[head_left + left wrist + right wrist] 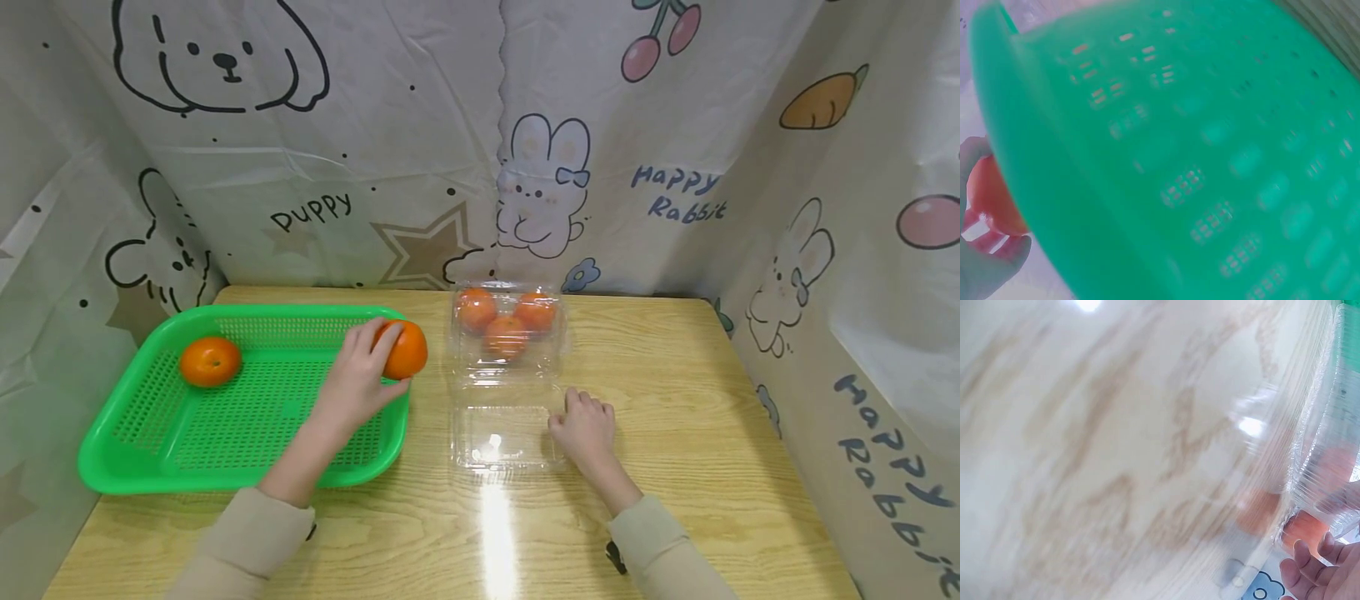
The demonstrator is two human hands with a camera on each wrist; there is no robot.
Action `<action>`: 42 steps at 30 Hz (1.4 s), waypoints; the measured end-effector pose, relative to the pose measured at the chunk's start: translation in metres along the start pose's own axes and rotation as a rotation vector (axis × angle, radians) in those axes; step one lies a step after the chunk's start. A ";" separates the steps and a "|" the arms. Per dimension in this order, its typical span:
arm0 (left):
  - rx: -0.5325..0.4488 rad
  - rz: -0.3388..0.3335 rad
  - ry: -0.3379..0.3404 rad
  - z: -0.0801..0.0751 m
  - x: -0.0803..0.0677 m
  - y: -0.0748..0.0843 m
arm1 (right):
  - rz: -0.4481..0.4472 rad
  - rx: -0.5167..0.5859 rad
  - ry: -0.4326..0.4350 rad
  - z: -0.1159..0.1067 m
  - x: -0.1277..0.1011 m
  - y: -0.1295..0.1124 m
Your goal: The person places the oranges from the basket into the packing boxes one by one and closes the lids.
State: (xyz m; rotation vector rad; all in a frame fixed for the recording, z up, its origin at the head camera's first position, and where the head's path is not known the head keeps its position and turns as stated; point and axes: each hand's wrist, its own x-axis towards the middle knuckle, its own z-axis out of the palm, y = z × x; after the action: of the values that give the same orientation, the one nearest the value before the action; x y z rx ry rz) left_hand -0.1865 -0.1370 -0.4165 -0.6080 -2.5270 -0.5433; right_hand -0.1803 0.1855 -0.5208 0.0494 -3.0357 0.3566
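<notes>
The left hand (360,375) has its fingers curled round an orange fruit (406,350) at the right end of the green basket (165,482), so this step looks like carrying it to the clear box (513,377), where three more fruits (506,337) sit. The right hand's (587,429) fingers are bent by the near flap (502,427); I can't tell if they grip it. Next seems to need a gentle move right and soft letting go.

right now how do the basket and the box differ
The basket is green, while the box is clear plastic. The basket is larger than the box. One orange fruit lies inside the basket; the box has three orange fruits in its far half. Both sit on the table.
</notes>
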 end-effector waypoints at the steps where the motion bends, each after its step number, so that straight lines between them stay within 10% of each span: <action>1: -0.007 0.002 -0.003 0.001 0.000 0.002 | 0.000 -0.001 0.000 0.000 0.000 0.000; 42: -0.129 0.081 -0.137 0.061 -0.011 0.063 | -0.005 -0.002 0.001 0.000 0.000 0.000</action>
State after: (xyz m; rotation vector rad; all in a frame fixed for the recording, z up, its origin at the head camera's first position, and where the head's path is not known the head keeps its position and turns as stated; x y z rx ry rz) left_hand -0.1680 -0.0598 -0.4553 -0.8163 -2.5958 -0.6594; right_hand -0.1803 0.1858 -0.5213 0.0567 -3.0340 0.3527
